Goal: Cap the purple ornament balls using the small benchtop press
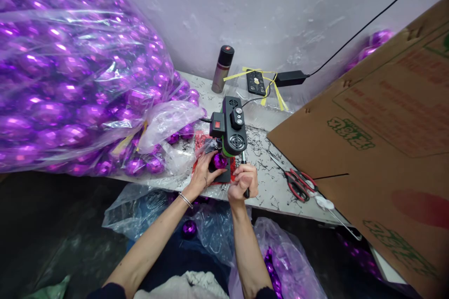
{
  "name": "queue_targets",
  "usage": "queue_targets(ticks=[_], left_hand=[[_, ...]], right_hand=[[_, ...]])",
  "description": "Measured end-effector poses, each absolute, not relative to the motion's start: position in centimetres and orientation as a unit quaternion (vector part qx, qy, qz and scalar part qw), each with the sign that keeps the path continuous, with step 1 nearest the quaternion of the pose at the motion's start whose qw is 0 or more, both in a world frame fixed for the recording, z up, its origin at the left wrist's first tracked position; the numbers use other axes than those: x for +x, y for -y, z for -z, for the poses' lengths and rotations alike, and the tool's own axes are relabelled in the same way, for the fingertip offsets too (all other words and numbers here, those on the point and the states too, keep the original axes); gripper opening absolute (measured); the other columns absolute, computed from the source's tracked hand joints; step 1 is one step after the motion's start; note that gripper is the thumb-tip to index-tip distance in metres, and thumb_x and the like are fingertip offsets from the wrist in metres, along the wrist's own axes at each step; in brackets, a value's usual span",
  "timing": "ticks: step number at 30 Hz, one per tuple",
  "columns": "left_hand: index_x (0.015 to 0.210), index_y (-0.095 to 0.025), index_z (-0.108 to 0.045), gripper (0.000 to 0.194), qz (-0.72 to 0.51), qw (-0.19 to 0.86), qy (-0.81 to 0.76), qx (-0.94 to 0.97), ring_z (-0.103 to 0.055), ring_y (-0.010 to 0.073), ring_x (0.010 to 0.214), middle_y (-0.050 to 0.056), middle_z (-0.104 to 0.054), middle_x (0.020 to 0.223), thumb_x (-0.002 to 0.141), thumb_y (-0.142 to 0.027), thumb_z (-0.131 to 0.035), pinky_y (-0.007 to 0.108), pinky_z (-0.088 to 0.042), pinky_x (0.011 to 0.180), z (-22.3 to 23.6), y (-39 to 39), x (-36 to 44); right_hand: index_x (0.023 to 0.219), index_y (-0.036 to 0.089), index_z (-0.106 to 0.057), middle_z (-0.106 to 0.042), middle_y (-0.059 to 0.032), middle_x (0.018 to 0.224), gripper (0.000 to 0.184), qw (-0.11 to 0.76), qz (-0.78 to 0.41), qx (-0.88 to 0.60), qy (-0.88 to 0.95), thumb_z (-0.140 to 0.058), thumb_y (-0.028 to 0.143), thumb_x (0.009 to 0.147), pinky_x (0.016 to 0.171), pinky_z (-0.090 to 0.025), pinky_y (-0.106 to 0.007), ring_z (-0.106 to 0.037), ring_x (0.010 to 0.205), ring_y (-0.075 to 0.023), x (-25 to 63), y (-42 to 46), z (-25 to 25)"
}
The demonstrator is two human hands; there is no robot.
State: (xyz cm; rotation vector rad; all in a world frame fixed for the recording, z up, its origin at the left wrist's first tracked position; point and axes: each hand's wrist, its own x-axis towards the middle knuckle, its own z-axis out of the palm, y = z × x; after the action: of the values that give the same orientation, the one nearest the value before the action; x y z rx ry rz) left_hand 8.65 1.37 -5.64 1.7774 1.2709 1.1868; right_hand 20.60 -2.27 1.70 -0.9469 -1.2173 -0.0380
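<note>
My left hand (pixel 204 172) reaches to the base of a small black bench press (pixel 234 124), its fingers and thumb curved around a shiny purple ball (pixel 220 161). The ball sits under the press head, above the black base plate (pixel 223 176). To the right, my right hand (pixel 243 181) is wrapped round the lever handle (pixel 247 193) of the press, which points down toward me. Part of the ball is hidden by the head and my fingers. A red mat (pixel 233 164) shows beneath the base.
A huge clear bag of purple balls (pixel 77 79) fills the left side. At right stand red-handled scissors (pixel 300 184) and a large cardboard box (pixel 379 140). Behind the press are a dark bottle (pixel 222 69), a black phone-like object (pixel 256 82) and a power adapter (pixel 291 78). Black scraps litter the tabletop.
</note>
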Motion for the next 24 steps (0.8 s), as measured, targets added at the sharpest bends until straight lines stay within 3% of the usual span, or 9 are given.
queue_targets(ticks=[8, 18, 24], left_hand=[[0.14, -0.023, -0.064, 0.063, -0.451, 0.313, -0.482, 0.683, -0.069, 0.0358, 0.133, 0.015, -0.075, 0.138, 0.085, -0.043, -0.088, 0.06, -0.044, 0.125, 5.7, -1.4, 8.7], [0.141, -0.023, -0.063, 0.064, -0.455, 0.315, -0.478, 0.682, -0.069, 0.0366, 0.133, 0.016, -0.074, 0.138, 0.085, -0.042, -0.089, 0.059, -0.049, 0.12, 6.1, -1.7, 8.9], [0.14, -0.022, -0.063, 0.065, -0.453, 0.321, -0.479, 0.681, -0.067, 0.0376, 0.137, 0.016, -0.073, 0.14, 0.083, -0.038, -0.09, 0.062, -0.043, 0.125, 6.1, -2.1, 9.1]], right_hand=[[0.069, 0.024, -0.047, -0.053, 0.0035, 0.068, 0.042, 0.71, 0.021, -0.42, 0.565, -0.04, 0.035, 0.109, 0.075, -0.052, -0.038, -0.055, 0.061, -0.0141, 21.0, 2.0, -1.0], [0.068, 0.025, -0.046, -0.051, 0.0036, 0.068, 0.044, 0.719, 0.022, -0.423, 0.551, -0.039, 0.038, 0.109, 0.072, -0.053, -0.038, -0.054, 0.059, -0.014, 21.0, 1.4, -0.1], [0.065, 0.024, -0.047, -0.056, 0.0031, 0.066, 0.047, 0.709, 0.035, -0.407, 0.575, -0.043, 0.042, 0.109, 0.066, -0.051, -0.033, -0.056, 0.059, -0.0136, 21.3, 1.4, 0.0]])
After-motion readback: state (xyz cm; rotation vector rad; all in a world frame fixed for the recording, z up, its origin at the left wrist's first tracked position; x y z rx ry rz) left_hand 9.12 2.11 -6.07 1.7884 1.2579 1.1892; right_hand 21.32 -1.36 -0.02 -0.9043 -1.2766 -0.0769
